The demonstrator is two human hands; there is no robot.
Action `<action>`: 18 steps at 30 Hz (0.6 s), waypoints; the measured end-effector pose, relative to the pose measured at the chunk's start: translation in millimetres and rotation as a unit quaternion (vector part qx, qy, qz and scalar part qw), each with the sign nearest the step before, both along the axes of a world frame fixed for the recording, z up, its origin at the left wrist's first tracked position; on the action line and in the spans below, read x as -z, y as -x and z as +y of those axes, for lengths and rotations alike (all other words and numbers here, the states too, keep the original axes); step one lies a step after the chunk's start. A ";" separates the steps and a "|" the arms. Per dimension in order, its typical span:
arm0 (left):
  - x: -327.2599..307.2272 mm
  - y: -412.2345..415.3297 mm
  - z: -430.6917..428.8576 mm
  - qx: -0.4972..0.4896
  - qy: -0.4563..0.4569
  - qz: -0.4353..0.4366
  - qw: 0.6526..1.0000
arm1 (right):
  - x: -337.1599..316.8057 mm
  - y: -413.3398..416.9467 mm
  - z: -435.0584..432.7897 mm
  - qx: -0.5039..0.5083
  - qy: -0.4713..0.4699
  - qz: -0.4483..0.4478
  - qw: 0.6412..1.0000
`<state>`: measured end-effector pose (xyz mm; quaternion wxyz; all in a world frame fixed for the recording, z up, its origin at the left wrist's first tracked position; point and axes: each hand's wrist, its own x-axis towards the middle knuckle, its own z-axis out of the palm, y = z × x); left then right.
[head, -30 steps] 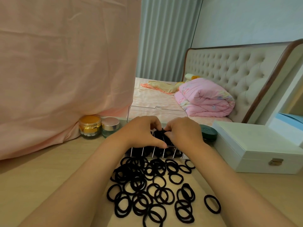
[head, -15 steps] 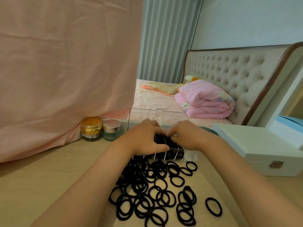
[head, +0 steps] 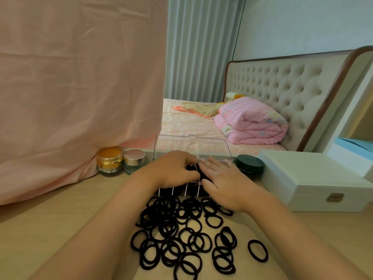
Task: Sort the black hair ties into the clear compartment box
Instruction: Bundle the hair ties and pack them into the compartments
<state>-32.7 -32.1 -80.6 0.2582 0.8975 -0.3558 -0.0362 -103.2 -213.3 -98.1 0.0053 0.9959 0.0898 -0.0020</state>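
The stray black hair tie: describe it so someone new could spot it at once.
Start at the white lidded box with the brass latch on the right of the wooden tabletop. Nearer the camera lies one black elastic hair tie. Unlike the overlapping pile of black hair ties, it touches none.

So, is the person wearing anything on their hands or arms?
No. The left hand and the right hand are bare: no gloves, and no rings that I can see. The left forearm and the right forearm are bare too, with no sleeves, watch or bracelet in view.
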 end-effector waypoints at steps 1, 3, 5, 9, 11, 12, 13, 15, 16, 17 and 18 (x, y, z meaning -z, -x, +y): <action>-3.3 -0.9 2.8 -0.022 0.039 0.025 0.999 | 1.5 1.3 0.7 -0.001 0.013 -0.007 1.000; -9.2 -3.7 8.9 -0.058 0.065 0.011 0.996 | 2.0 1.4 3.1 -0.003 0.034 -0.021 0.999; -12.6 -3.8 13.0 -0.071 0.008 -0.025 0.997 | 0.9 0.4 6.1 -0.004 0.037 -0.019 0.999; 4.4 8.9 9.2 -0.070 -0.200 -0.043 0.976 | 1.6 -1.3 2.7 -0.010 0.003 -0.020 1.000; 17.1 12.1 8.1 -0.080 -0.219 -0.056 0.971 | -0.6 0.1 -0.8 -0.017 -0.033 -0.034 0.999; 21.8 10.7 8.3 -0.082 -0.215 -0.070 0.971 | -2.3 0.7 -2.4 -0.017 -0.051 -0.039 0.998; 24.9 9.3 8.7 -0.082 -0.208 -0.085 0.971 | -3.6 1.0 -3.6 -0.016 -0.065 -0.039 0.997; 26.9 7.4 9.2 -0.078 -0.190 -0.113 0.972 | -3.9 1.6 -3.2 -0.021 -0.069 -0.034 0.997; 27.8 6.5 9.1 -0.074 -0.184 -0.125 0.972 | -2.1 1.9 -1.9 -0.025 -0.059 -0.029 0.998; 28.3 6.0 9.0 -0.073 -0.180 -0.130 0.972 | 0.6 2.1 -0.5 -0.026 -0.044 -0.023 0.998; 28.6 5.2 8.8 -0.071 -0.175 -0.130 0.973 | 3.5 1.7 0.7 -0.024 -0.027 -0.018 0.999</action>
